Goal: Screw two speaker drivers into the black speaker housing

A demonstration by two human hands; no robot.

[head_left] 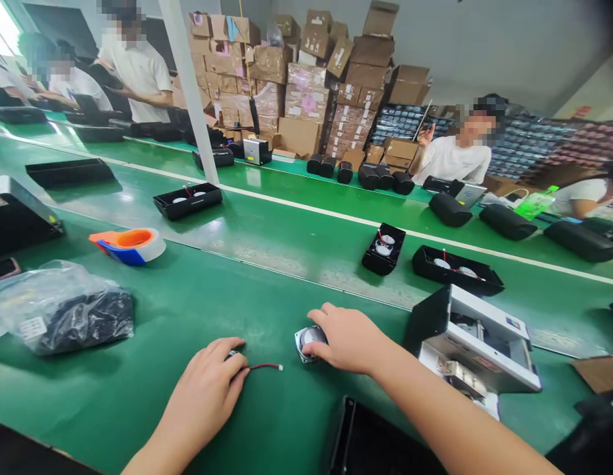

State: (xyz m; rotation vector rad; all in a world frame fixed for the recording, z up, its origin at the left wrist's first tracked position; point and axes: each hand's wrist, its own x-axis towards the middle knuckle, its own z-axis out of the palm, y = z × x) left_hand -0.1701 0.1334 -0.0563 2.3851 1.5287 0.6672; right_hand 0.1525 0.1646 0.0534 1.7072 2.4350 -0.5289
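Note:
My right hand holds a small round speaker with a square metal frame, its thumb and fingers around the rim. The speaker is at the green table surface. My left hand is closed at the table to the left. From its fingertips a thin red and dark wire runs right and ends in a small white connector. A bit of something shiny shows between these fingers, mostly hidden. Below my right forearm lies a black housing, partly cut off by the frame.
A metal-and-black device stands right of my right arm. At left are a tape dispenser and a plastic bag with black contents. Black housings with speakers lie on the green conveyor. Co-workers sit beyond it.

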